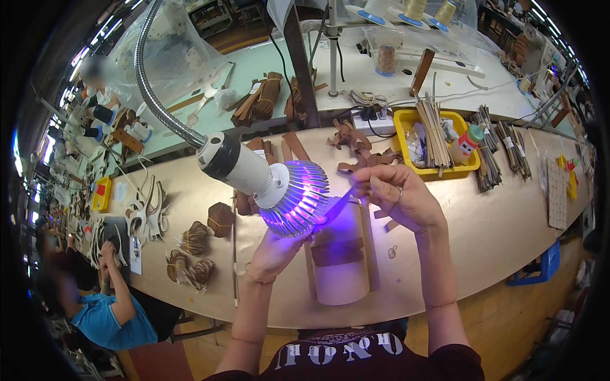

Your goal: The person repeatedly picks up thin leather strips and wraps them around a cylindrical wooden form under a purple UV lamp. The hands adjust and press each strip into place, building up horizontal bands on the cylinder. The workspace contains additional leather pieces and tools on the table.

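Head view: from where I stand, the right hand (401, 195) pinches one end of a thin strip (340, 207), thumb against bent fingers. The strip slants down beneath the purple-glowing lamp (295, 198), above a tan rounded block (341, 286) on the surface (419, 279). Under the lamp is the left hand (279, 253); its fingers are mostly hidden, so I can't tell its grip.

The tan counter (492, 254) carries a cylinder (341, 287), brown bundles (194, 239), loose scraps (348, 136), a yellow bin (401, 130) and, toward the left, pale strips (147, 216).
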{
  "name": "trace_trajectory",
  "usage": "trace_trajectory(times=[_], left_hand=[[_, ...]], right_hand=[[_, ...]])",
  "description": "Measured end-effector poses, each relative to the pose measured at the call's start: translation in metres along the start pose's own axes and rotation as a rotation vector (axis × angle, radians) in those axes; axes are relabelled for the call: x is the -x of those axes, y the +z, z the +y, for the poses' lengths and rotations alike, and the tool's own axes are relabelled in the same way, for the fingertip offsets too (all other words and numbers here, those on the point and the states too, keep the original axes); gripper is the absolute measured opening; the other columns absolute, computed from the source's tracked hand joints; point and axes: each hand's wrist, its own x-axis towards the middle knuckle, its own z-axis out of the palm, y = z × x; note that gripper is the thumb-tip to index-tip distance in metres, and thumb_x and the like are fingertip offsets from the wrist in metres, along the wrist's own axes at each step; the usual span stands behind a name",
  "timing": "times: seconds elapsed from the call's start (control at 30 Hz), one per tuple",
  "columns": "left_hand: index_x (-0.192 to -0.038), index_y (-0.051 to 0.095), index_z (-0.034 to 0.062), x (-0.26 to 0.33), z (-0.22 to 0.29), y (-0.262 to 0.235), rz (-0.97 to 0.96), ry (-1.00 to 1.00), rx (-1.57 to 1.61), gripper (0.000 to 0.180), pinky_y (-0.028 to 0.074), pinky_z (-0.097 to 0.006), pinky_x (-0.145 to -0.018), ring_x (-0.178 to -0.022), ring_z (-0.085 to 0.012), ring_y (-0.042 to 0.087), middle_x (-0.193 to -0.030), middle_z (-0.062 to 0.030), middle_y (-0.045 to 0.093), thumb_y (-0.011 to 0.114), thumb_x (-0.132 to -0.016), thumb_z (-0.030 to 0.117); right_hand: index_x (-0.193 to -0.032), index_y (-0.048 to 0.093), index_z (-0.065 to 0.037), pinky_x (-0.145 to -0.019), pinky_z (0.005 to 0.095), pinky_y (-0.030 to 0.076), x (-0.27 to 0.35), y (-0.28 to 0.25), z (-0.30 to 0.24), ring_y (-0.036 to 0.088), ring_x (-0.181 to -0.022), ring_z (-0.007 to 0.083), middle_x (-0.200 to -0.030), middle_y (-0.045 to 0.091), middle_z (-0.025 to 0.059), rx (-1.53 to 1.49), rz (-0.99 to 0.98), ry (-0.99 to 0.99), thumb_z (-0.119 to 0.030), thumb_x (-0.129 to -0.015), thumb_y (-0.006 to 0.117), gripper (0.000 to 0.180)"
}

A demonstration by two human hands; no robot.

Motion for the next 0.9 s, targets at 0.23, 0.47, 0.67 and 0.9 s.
trace_trajectory(times=[0.23,0.47,0.67,0.9], left_hand=[[-0.112,0.053,0.0021,0.005,-0.003,0.005,0.078,0.041,0.054,0.026,0.048,-0.029,-0.070,-0.082,-0.0153,0.059,-0.095,-0.0054,0.060,0.061,-0.087,0.001],[-0.101,0.055,0.0023,0.005,-0.005,-0.001,0.134,0.046,0.180,0.014,0.040,-0.026,-0.060,-0.076,-0.0119,0.053,-0.088,-0.0044,0.057,0.061,-0.090,0.008],[-0.101,0.058,0.0019,0.008,-0.007,0.005,0.336,0.215,-0.163,0.013,0.042,-0.025,-0.060,-0.076,-0.0140,0.057,-0.087,-0.0062,0.061,0.061,-0.091,0.009],[-0.094,0.061,-0.0004,0.014,0.011,0.013,0.307,0.322,-0.109,0.006,0.046,-0.029,-0.054,-0.068,-0.0153,0.060,-0.085,-0.0070,0.065,0.061,-0.089,0.003]], right_hand=[[-0.105,0.069,-0.002,-0.058,0.0185,0.046,0.007,0.017,-0.003,0.061,-0.076,0.0063,-0.084,0.067,0.0018,0.267,0.237,-0.072,-0.015,-0.082,0.074,0.027],[-0.098,0.071,-0.001,-0.061,0.0191,0.044,-0.003,0.018,0.012,0.054,-0.069,0.0050,-0.079,0.065,0.0038,0.727,0.327,-0.414,-0.012,-0.085,0.070,0.018],[-0.099,0.069,0.002,-0.066,0.0204,0.047,-0.001,0.020,0.012,0.058,-0.074,0.0067,-0.086,0.066,0.0059,0.689,0.299,-0.373,-0.010,-0.087,0.067,0.017],[-0.102,0.067,0.004,-0.070,0.0222,0.051,0.007,0.025,0.009,0.063,-0.079,0.0094,-0.088,0.068,0.0068,0.478,0.318,-0.249,-0.010,-0.089,0.065,0.019]])
